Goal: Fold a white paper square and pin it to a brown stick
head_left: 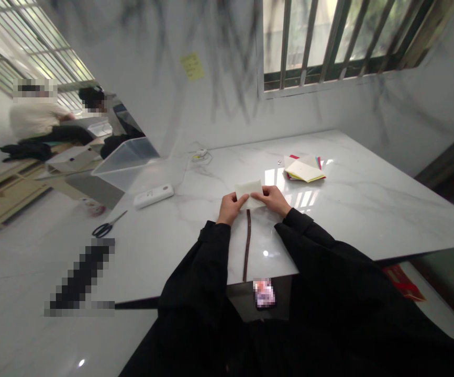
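Observation:
A small pale sheet of paper [249, 187] is held between both hands above the white marbled table. My left hand [231, 207] pinches its left side, thumb on top. On the right side, my right hand [274, 200] grips it the same way, the two thumbs almost meeting in the middle. Fingers under the paper are hidden. Just below the paper lies a thin dark brown stick [247, 246], reaching down to the table's front edge. Beyond my right hand is a loose stack of coloured paper [305, 169], cream sheet uppermost.
On the left lie black-handled scissors [108, 226], a white oblong device [154, 196] and a clear plastic bin [126, 162]. A cable [201, 155] rests near the wall, which bears a yellow sticky note [191, 66]. Two people sit at the far left. A phone [264, 293] is below the table edge.

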Demonstrator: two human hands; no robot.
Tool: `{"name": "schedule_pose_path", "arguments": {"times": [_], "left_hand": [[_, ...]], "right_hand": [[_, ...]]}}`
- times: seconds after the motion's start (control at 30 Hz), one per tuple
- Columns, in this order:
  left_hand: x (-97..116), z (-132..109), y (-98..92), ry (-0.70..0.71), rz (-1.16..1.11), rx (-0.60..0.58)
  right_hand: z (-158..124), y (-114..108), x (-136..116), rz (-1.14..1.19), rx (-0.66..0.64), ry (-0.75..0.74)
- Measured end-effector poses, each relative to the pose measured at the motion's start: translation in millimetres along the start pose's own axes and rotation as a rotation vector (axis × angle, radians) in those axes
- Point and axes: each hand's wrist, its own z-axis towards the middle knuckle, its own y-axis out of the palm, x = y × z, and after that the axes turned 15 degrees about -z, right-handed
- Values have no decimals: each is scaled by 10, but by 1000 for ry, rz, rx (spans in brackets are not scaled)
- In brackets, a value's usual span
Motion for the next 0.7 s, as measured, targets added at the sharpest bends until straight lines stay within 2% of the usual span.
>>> {"name": "schedule_pose_path", "arguments": {"times": [0.1, 0.17, 0.27, 0.4, 0.7], "left_hand": [[-3, 11, -8, 36, 32, 2], [-8, 32, -39, 83, 50, 44], [-22, 81, -118, 153, 89, 162], [-63, 141, -207, 188, 61, 275], [-67, 121, -189, 160, 86, 243]], "right_hand": [[3, 4, -12, -9, 6, -3], [12, -6, -14, -47, 43, 6], [56, -58, 16, -131, 158, 9], [214, -216, 127, -381, 321, -11], [676, -770, 404, -703, 306, 193]]}}
